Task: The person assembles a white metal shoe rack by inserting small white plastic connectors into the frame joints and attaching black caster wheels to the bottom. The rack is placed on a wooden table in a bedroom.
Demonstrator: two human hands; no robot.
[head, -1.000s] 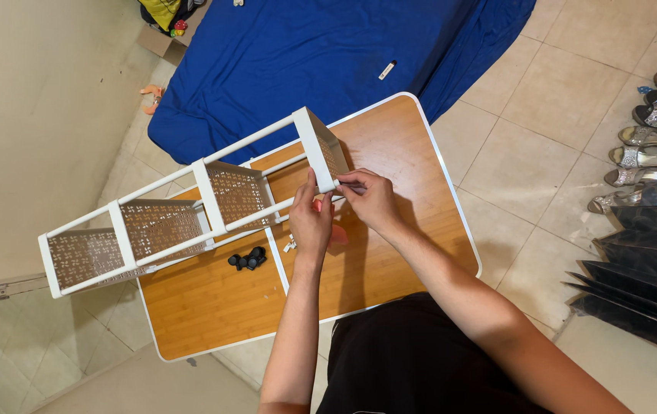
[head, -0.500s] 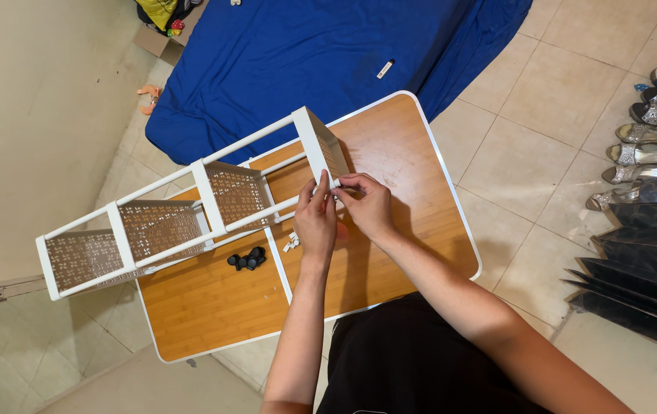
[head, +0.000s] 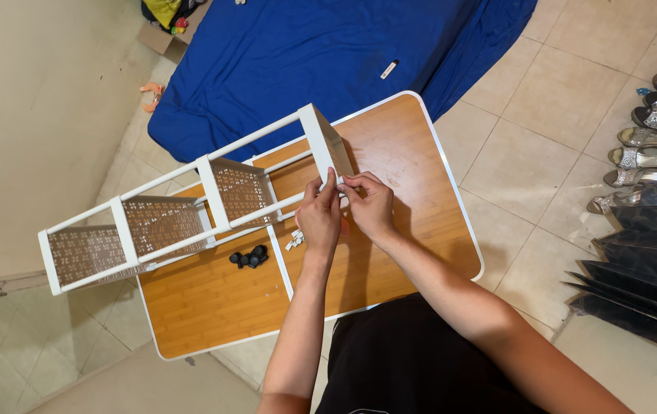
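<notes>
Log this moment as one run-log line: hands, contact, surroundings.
left hand: fingers on white shelf rack end frame | right hand: pinching same end | rack: lying sideways on wooden table | black caps: loose beside rack

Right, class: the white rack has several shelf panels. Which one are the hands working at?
The solid white end panel, over the table. Both the left hand and right hand pinch the rail just beneath it; the other panels are perforated and farther away.

Both forearms reach forward, left hand and right hand side by side, fingertips pinched together in a grip
</notes>
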